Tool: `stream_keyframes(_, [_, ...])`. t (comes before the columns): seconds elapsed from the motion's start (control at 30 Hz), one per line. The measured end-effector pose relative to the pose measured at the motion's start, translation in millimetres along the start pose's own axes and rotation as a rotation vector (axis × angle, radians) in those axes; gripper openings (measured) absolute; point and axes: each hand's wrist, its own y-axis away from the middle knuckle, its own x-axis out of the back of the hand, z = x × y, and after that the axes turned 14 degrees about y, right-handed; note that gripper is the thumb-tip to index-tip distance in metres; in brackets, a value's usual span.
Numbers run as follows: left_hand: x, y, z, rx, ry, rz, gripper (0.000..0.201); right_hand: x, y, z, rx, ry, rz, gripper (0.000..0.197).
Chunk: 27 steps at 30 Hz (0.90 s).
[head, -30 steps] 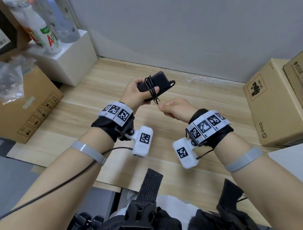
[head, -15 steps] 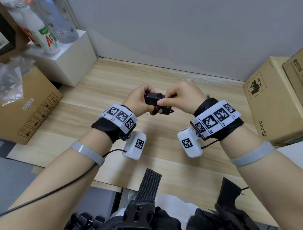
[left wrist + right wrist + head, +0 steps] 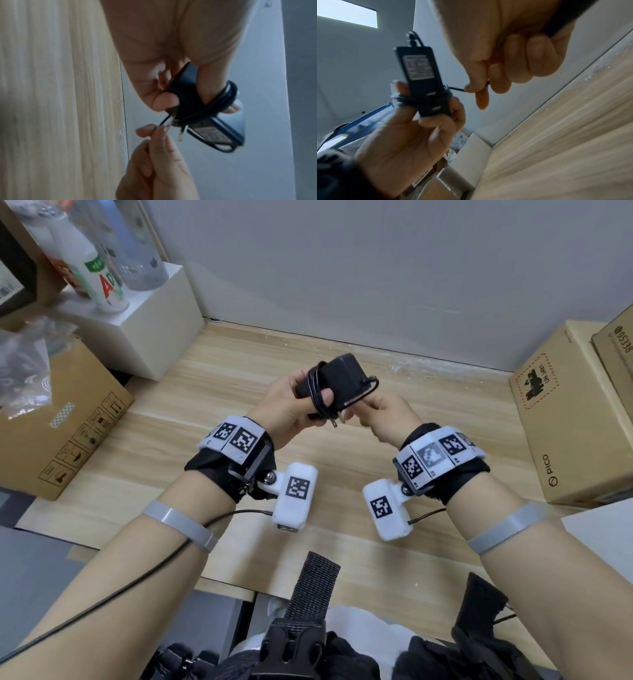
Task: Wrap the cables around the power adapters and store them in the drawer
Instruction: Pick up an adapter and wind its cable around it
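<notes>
A black power adapter (image 3: 339, 381) is held above the wooden desk (image 3: 205, 405) by my left hand (image 3: 308, 402), thumb across its middle. Its thin black cable (image 3: 317, 392) is wound in several turns around the body and over my thumb. Just to the right and slightly lower, my right hand (image 3: 356, 414) pinches the free end of the cable. In the right wrist view the adapter (image 3: 419, 67) shows its label and two metal prongs, with the cable (image 3: 423, 98) taut toward my right hand (image 3: 476, 88). No drawer is in view.
A cardboard box (image 3: 51, 433) sits at the left of the desk and two more boxes (image 3: 565, 422) at the right. A white box (image 3: 150, 323) at the back left carries bottles (image 3: 96, 275). A grey wall closes the far edge.
Half a second ago my right hand was over the adapter, close to the left. It has come back down to the right with the cable end, and the adapter has tilted up.
</notes>
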Motion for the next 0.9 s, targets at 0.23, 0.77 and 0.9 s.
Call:
stream_keyframes(0.23, [-1, -2, 0, -0.069, -0.049, 0.235, 0.035, -10, 12, -11, 0.068, 0.145, -0.183, 0.026])
stream_keyframes(0.77, [5, -1, 1, -0.072, -0.255, 0.319, 0.035, 12, 22, -36, 0.124, -0.175, -0.061, 0.014])
stream_keyframes(0.9, [3, 1, 1, -0.034, -0.183, 0.304, 0.034, 15, 20, -32, 0.135, -0.361, -0.107, 0.017])
